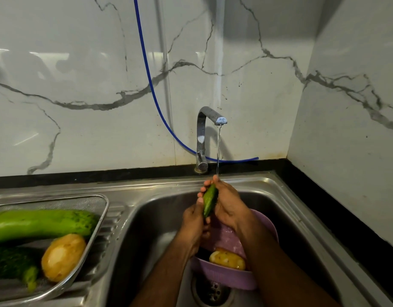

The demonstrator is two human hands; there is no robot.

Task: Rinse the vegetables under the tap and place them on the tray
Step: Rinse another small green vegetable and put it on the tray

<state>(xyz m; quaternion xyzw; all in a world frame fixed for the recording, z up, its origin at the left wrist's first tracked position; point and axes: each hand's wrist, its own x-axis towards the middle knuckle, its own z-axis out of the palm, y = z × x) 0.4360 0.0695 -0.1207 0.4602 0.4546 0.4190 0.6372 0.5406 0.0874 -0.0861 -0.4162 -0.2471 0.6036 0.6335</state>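
A small green cucumber (pixel 209 201) stands nearly upright between both hands, right under the water stream from the chrome tap (pixel 207 129). My left hand (pixel 194 222) grips its lower end and my right hand (pixel 227 203) wraps its upper side. Below the hands a purple bowl (pixel 222 276) sits in the sink and holds a potato (pixel 227 259). On the drainboard at the left, a mesh metal tray (pixel 98 201) carries a long light-green gourd (pixel 42 224), a dark green vegetable (pixel 11 262) and another potato (pixel 63 257).
The steel sink basin (pixel 153 218) has its drain (pixel 211 291) just under the bowl. A blue hose (pixel 151 85) runs down the marble wall and passes behind the tap. A black counter edge borders the sink at the back and right.
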